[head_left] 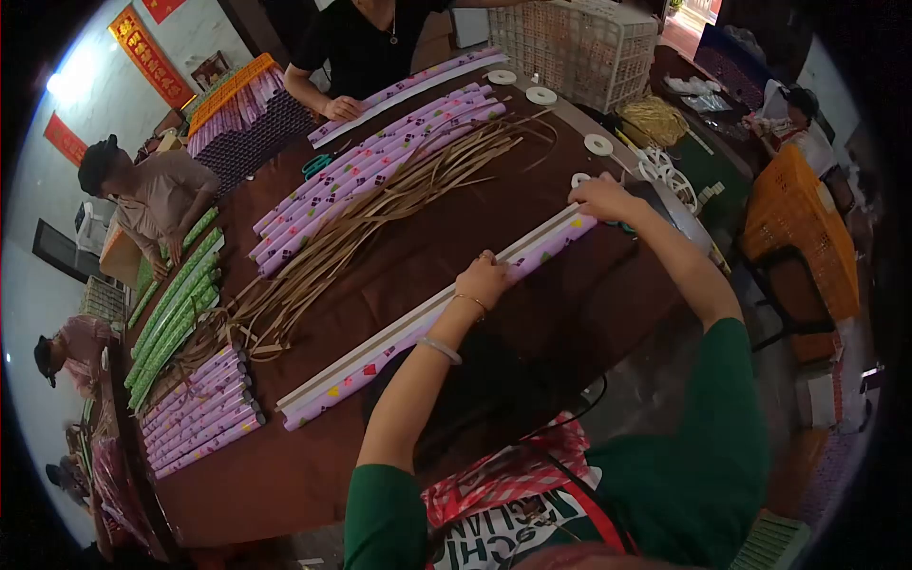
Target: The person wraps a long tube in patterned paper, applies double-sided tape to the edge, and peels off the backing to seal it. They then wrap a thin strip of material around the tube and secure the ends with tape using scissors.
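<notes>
A long roll of purple patterned wrapping paper lies slantwise on the brown table in front of me, with a pale brown strip running along its upper side. My left hand is closed over the roll right of its middle, fingers curled down onto it. At the far right end, my right hand is closed with its fingertips at the end of the strip; what they pinch is hidden. A white tape roll sits right beside those fingers. Partly behind my right wrist shows a dark teal handle.
Loose brown strips lie beyond my roll, beside more purple rolls and scissors. Green rolls and stacked purple rolls are at left. A co-worker's hand rests on another roll across the table. An orange crate stands at right.
</notes>
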The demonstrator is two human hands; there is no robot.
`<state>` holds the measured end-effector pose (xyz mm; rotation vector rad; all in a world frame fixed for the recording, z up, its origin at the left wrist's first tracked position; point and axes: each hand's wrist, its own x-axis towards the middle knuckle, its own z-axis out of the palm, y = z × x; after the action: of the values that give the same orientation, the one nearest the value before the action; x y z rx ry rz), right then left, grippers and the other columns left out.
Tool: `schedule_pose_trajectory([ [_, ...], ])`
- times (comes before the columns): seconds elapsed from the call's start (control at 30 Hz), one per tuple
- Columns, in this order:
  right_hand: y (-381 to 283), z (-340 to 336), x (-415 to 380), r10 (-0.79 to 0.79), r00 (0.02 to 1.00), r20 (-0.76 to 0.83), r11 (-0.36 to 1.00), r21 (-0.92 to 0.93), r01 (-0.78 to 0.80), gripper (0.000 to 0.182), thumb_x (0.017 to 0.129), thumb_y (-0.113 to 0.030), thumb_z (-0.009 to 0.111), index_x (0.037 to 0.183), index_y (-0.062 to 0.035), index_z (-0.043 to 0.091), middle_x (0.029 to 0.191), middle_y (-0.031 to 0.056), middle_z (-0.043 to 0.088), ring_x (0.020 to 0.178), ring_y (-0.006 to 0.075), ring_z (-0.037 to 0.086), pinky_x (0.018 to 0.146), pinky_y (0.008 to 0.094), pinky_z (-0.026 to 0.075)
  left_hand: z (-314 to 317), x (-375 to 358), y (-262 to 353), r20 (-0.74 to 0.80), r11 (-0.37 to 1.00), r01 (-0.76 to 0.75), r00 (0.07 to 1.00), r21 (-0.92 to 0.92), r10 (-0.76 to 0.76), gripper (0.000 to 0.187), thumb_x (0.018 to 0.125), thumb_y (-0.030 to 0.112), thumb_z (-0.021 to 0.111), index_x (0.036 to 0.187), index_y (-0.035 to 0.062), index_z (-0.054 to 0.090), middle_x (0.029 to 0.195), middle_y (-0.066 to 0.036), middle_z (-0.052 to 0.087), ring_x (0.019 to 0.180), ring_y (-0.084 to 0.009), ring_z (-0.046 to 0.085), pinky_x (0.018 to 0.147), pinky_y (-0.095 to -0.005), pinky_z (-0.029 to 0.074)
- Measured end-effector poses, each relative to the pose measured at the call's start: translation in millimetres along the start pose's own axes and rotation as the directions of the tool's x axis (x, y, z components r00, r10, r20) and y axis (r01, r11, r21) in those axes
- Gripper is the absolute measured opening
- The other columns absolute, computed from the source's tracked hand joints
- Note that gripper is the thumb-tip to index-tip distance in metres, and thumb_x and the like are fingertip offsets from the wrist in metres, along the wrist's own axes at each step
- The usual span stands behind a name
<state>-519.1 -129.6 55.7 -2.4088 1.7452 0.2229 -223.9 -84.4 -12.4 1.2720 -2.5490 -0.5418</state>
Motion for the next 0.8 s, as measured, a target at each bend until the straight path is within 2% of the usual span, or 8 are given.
schedule_pose_trajectory([
  [0.17,61.7,17.5,-19.9,0.15,0.983,-0.106,0.989,0.023,-0.148,0.023,0.077,-0.013,0.06,0.1,-0.0151,0.062,0.099,0.0084,0.057,0.1,0.0281,0.053,0.089,0.0453,0.034,8.6,4.7,-9.6,0.02,0.999,-0.028,0.999,0.037,0.028,0.029,0.089,0.035,0.048,0.106,0.0165,0.063,0.099,-0.012,0.055,0.09,-0.029,0.059,0.072,-0.0391,0.05],
  [0.33,67.5,17.5,-31.9,0.057,0.995,-0.085,0.993,0.109,-0.048,0.041,0.074,-0.016,0.063,0.115,-0.0156,0.056,0.108,0.0085,0.056,0.106,0.0283,0.051,0.1,0.0478,0.029,4.3,2.6,-6.0,-0.006,1.0,-0.013,1.0,-0.012,0.012,0.029,0.086,0.038,0.054,0.096,0.0126,0.064,0.103,-0.01,0.053,0.093,-0.0278,0.057,0.074,-0.0405,0.05],
  [0.47,60.4,19.6,-30.3,0.102,0.99,-0.095,0.989,0.119,-0.091,0.05,0.076,-0.017,0.06,0.125,-0.0135,0.051,0.111,0.0111,0.056,0.109,0.0288,0.05,0.093,0.0442,0.037,3.0,-0.4,-5.0,-0.019,0.999,-0.035,0.999,-0.017,0.035,0.027,0.086,0.036,0.056,0.096,0.0123,0.064,0.102,-0.011,0.054,0.093,-0.0284,0.057,0.073,-0.0418,0.05],
  [0.5,72.0,39.0,-23.4,0.028,0.965,-0.26,1.0,0.016,-0.024,0.046,0.078,-0.016,0.059,0.123,-0.0141,0.051,0.108,0.0116,0.056,0.101,0.0299,0.054,0.086,0.0439,0.041,2.6,-0.6,-4.9,-0.017,0.999,-0.032,0.999,0.008,0.032,0.028,0.086,0.037,0.055,0.096,0.0126,0.064,0.102,-0.01,0.054,0.094,-0.0282,0.057,0.073,-0.0416,0.05],
  [0.6,82.3,39.5,-8.5,0.068,0.985,-0.156,0.991,-0.099,-0.084,0.041,0.08,-0.015,0.058,0.121,-0.014,0.051,0.104,0.0113,0.057,0.091,0.0311,0.057,0.077,0.0446,0.044,0.0,0.0,-2.4,-0.007,0.999,-0.02,1.0,0.031,0.02,0.03,0.087,0.038,0.053,0.098,0.0132,0.064,0.103,-0.01,0.054,0.094,-0.0278,0.057,0.074,-0.041,0.051],
  [0.63,79.2,36.7,-12.7,0.105,0.925,-0.366,0.99,-0.055,-0.134,0.021,0.083,-0.017,0.054,0.103,-0.0104,0.059,0.09,0.0121,0.058,0.086,0.0319,0.057,0.073,0.0425,0.046,-0.9,-0.2,-1.7,0.002,1.0,-0.007,1.0,0.024,0.007,0.031,0.087,0.039,0.052,0.099,0.0134,0.064,0.104,-0.01,0.054,0.095,-0.0277,0.057,0.074,-0.0407,0.051],
  [0.67,80.8,27.7,-13.6,0.106,0.923,-0.369,0.989,-0.053,-0.135,0.021,0.083,-0.017,0.054,0.103,-0.0104,0.059,0.09,0.0121,0.058,0.086,0.0319,0.057,0.073,0.0425,0.046,-2.0,-0.3,-1.3,0.002,1.0,-0.009,1.0,0.027,0.009,0.031,0.087,0.039,0.052,0.099,0.0134,0.064,0.104,-0.01,0.054,0.095,-0.0277,0.057,0.074,-0.0407,0.051],
  [0.8,128.3,11.4,-20.9,0.249,0.561,-0.789,0.894,-0.036,-0.447,0.03,0.083,-0.006,0.054,0.113,-0.0111,0.053,0.104,0.0154,0.053,0.087,0.034,0.056,0.07,0.0457,0.049,-2.9,0.8,-2.2,0.039,1.0,-0.008,0.999,0.026,0.007,0.033,0.087,0.04,0.052,0.101,0.0135,0.065,0.106,-0.01,0.054,0.097,-0.027,0.057,0.076,-0.0403,0.05],
])
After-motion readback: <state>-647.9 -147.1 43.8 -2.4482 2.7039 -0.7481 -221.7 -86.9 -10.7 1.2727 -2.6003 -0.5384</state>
